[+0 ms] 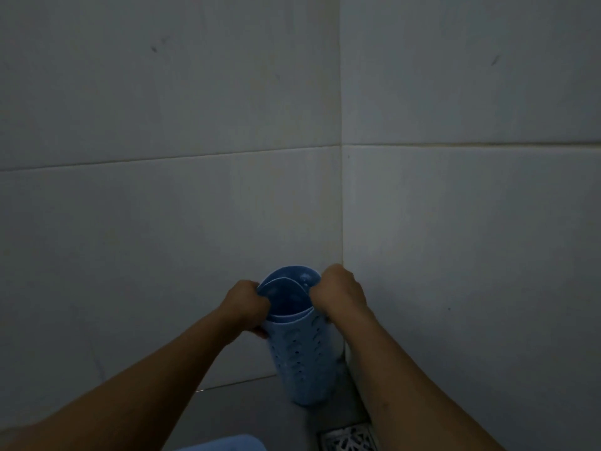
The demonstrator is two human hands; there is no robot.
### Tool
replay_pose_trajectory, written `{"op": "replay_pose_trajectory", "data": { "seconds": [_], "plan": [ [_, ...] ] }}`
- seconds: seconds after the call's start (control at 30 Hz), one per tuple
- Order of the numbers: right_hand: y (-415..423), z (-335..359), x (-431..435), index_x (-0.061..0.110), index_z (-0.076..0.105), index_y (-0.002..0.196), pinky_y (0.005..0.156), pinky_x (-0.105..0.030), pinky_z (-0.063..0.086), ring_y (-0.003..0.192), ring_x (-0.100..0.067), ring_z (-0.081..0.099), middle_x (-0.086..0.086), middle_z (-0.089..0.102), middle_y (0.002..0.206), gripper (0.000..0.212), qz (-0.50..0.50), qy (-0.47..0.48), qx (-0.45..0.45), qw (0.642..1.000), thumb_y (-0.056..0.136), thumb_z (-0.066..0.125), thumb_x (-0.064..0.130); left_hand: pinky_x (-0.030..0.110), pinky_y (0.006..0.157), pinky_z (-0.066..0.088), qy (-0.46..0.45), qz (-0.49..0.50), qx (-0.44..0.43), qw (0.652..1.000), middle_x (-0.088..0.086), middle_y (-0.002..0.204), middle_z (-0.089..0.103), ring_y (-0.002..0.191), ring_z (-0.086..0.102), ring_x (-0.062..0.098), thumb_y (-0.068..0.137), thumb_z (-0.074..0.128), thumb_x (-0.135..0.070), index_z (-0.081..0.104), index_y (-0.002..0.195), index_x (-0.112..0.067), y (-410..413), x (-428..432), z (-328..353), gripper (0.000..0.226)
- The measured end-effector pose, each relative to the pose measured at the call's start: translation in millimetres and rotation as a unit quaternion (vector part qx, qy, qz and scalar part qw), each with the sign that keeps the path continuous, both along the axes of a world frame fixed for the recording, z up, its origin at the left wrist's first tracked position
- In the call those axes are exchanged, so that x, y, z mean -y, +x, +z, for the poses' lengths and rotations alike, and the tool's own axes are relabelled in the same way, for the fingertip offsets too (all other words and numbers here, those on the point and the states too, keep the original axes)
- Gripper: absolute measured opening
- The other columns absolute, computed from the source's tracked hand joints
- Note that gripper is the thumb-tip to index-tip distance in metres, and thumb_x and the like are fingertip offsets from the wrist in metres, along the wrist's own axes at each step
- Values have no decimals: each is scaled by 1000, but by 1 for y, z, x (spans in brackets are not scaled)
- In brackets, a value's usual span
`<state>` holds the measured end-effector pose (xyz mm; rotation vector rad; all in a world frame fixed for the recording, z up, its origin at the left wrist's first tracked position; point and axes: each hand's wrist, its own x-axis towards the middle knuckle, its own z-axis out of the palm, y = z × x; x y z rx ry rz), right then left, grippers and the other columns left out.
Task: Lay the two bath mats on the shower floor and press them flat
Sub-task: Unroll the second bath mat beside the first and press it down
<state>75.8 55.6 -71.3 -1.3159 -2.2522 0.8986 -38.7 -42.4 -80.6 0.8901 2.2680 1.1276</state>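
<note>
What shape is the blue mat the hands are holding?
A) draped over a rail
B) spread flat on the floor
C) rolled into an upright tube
C: the blue mat is a rolled tube held upright, with the left hand and the right hand gripping its top rim.

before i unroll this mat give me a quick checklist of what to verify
1. Left hand grips the rolled mat at its top rim: ok
2. Right hand grips the opposite rim: ok
3. Mat flat: not ok, it stands rolled in the wall corner
4. Drain uncovered, beside the mat: ok
5. Second mat at hand: cannot tell, only a blue edge shows at the bottom
6. Floor dry: cannot tell, too dim
</note>
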Motion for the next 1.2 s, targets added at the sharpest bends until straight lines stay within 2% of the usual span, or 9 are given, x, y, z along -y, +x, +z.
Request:
{"op": "replay_pose_trajectory", "data": {
  "seconds": [0.1,0.27,0.47,0.67,0.83,1.0,1.13,1.2],
  "plan": [
    [0,8,5,5,66,102,63,-31,53,76,-25,64,-9,65,89,17,13,9,-34,999,89,60,15,28,50,57,39,10,-13,999,14,93,62,76,65,26,88,40,12,56,120,4,-3,17,12,37],
    [-14,31,44,6,69,98,64,-33,56,73,-25,65,-9,66,84,17,33,25,-49,998,87,58,10,32,54,60,77,17,-31,996,16,99,63,84,66,31,87,41,13,58,121,1,-11,66,25,40],
    [-34,53,109,8,72,99,47,-22,36,59,-14,55,-5,63,79,19,73,73,-48,993,90,55,8,23,51,56,120,16,-70,990,10,99,62,80,66,23,90,42,10,56,127,-4,-36,134,47,42],
    [-47,65,192,19,73,100,45,-20,36,64,-12,58,-1,66,80,27,27,109,-91,990,92,50,7,16,49,51,180,-31,-123,975,0,92,63,78,63,12,92,40,8,59,127,-12,-58,210,64,44],
    [-48,64,266,27,73,95,50,-22,46,67,-11,62,4,67,78,31,12,143,-125,982,94,47,9,14,58,52,208,-84,-164,961,-5,96,67,82,63,5,93,41,5,64,120,-19,-63,287,58,42],
    [-28,61,341,31,67,82,42,-8,34,58,-1,56,13,61,67,34,11,187,-136,973,93,47,7,18,65,56,224,-134,-170,950,1,99,69,87,66,11,91,40,6,65,119,-17,-68,345,67,44],
    [-14,73,374,23,74,100,46,-8,34,64,-2,58,3,67,78,32,13,212,-114,971,94,46,8,16,64,55,239,-150,-179,942,2,99,69,85,66,9,90,40,6,65,120,-18,-63,370,76,46],
    [-6,81,384,22,74,100,49,-13,35,63,-3,56,2,64,78,34,10,233,-111,966,92,46,5,14,61,53,249,-148,-186,939,2,97,69,82,66,9,89,40,7,66,120,-18,-55,379,82,47]
  ]
}}
